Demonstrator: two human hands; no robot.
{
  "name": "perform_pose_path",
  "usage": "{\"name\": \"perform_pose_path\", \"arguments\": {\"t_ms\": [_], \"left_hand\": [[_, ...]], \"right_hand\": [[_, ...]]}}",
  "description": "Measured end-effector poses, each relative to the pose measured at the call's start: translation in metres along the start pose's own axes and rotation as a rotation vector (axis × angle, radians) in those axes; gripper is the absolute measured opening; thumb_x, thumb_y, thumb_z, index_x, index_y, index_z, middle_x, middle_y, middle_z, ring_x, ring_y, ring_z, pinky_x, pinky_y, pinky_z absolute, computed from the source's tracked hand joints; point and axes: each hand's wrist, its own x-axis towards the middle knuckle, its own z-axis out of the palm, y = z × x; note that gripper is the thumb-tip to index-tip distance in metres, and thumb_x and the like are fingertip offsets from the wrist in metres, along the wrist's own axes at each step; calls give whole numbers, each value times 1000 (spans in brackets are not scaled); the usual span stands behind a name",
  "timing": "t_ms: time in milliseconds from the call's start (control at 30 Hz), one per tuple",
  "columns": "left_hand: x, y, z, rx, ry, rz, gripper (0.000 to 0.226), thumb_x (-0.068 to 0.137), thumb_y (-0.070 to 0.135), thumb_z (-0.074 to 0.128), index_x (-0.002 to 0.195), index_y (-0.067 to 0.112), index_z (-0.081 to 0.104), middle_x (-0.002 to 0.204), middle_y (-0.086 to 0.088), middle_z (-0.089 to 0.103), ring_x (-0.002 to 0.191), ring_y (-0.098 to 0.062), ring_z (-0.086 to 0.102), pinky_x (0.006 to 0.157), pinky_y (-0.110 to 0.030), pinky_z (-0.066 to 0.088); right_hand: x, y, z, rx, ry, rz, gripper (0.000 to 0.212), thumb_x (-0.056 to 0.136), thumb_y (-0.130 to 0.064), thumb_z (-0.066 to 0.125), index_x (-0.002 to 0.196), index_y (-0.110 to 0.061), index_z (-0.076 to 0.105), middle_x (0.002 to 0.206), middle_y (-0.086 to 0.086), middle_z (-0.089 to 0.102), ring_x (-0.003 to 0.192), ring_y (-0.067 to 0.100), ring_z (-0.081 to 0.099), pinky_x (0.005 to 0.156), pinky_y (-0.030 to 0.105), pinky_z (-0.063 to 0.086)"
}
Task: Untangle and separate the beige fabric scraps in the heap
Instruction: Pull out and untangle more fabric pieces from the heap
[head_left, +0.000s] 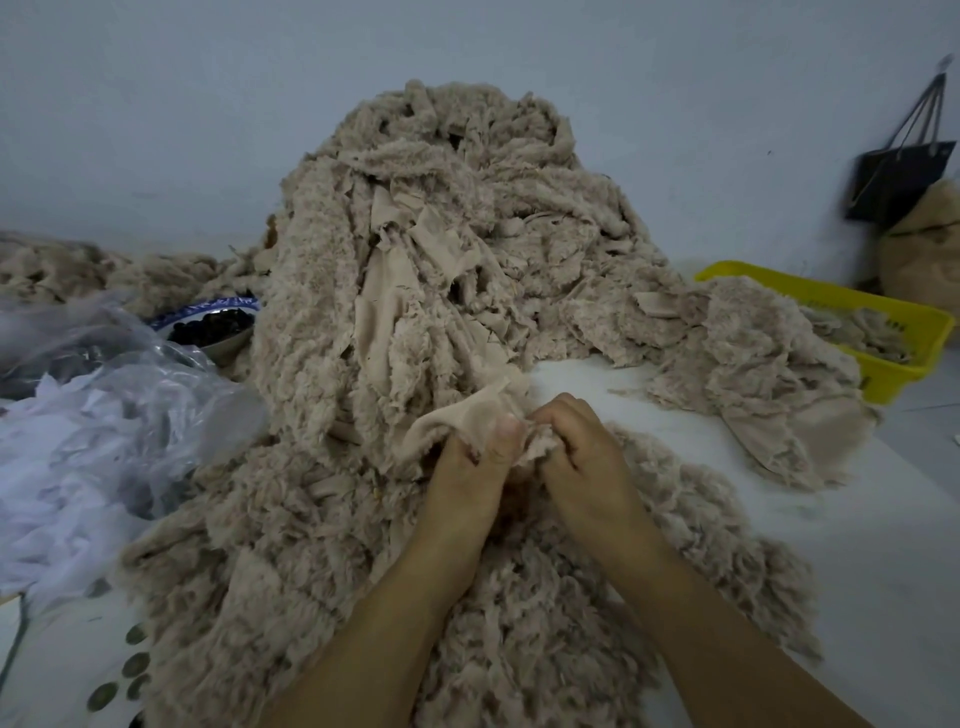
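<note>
At centre foreground, two hands meet over the white table (753, 457): the left hand (467, 473) pinches a smooth-backed beige scrap (452, 418) under its thumb, and the right hand (579, 454), fingers curled, grips the scrap's adjoining fluffy edge. Behind them rises the heap (431, 234) of beige scraps; more lie beneath the forearms. A yellow tray (904, 322) holding scraps stands at far right, a clear plastic bag (119, 410) at left.

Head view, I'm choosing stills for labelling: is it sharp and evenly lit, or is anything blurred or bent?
Head view: dim, flat, bluish light, no glare; the left hand and right hand and the scrap they pinch are fairly sharp; the black bag at the right edge is smeared, the plastic bag soft; wide-lens stretch at the edges.
</note>
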Motion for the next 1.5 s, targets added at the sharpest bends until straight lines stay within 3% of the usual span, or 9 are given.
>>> {"name": "perform_pose_path", "arguments": {"t_ms": [233, 400, 533, 633, 800, 967, 1100, 1367, 1500], "left_hand": [[9, 2, -13, -67, 34, -349, 40, 101, 15, 53, 61, 18, 56, 60, -2, 48, 59, -14, 51, 57, -25, 45], [17, 6, -20, -381, 154, -466, 21, 96, 21, 60, 86, 4, 67, 63, -7, 68, 57, -15, 68, 50, -22, 54], [15, 6, -23, -534, 183, -409, 30, 99, 20, 53, 115, -1, 68, 112, -19, 73, 99, -27, 73, 77, -35, 59], [12, 9, -20, -576, 134, -376, 34, 97, 20, 53, 87, 0, 79, 94, -19, 76, 83, -26, 76, 64, -31, 60], [3, 1, -7, -280, 214, -255, 20, 95, 19, 61, 95, 3, 73, 88, -11, 77, 80, -19, 76, 65, -28, 60], [-2, 3, -4, -33, 174, -252, 17, 93, 38, 64, 93, 26, 75, 88, 5, 78, 83, -8, 75, 69, -22, 58], [-4, 3, -6, 154, 156, -320, 35, 89, 55, 63, 87, 23, 77, 81, 3, 78, 76, -9, 74, 72, -29, 58], [4, 8, -16, -349, 290, -285, 23, 94, 24, 64, 96, 4, 76, 91, -12, 78, 78, -23, 76, 58, -29, 60], [10, 6, -23, -584, 234, -327, 28, 98, 22, 56, 105, 4, 77, 109, -14, 75, 95, -24, 74, 67, -34, 62]], "right_hand": [[-9, -12, 16, -277, -185, -270, 31, 82, -17, 34, 71, -5, 61, 78, 3, 55, 82, 13, 37, 73, 27, 30], [-16, -10, 18, -364, -223, -329, 22, 85, -19, 35, 67, -13, 47, 69, -5, 43, 75, 9, 33, 73, 28, 29], [-9, -2, 7, -273, -158, -92, 28, 85, -23, 31, 66, -8, 45, 65, -9, 35, 70, 8, 31, 68, 14, 27], [-11, 1, 6, -170, -195, 28, 22, 84, -22, 37, 62, -17, 37, 63, -6, 36, 65, 3, 37, 59, 16, 27], [-7, 1, 5, 231, -85, 317, 31, 98, -41, 44, 83, -18, 58, 81, 3, 60, 70, -1, 54, 60, 11, 40], [0, -3, 10, 209, -132, 387, 29, 97, -54, 46, 96, -30, 62, 100, -8, 67, 89, -1, 64, 74, 16, 50], [9, -7, 12, 121, -78, 322, 32, 102, -44, 44, 80, -27, 58, 85, -7, 61, 73, -1, 57, 63, 15, 41], [17, 21, -9, 285, 341, 612, 49, 104, -34, 35, 56, -30, 47, 58, -10, 43, 61, 16, 42, 65, 32, 36], [11, 24, -25, 109, 200, 579, 78, 95, -71, 21, 37, -23, 41, 40, -7, 40, 39, 9, 39, 59, 29, 32]]}}
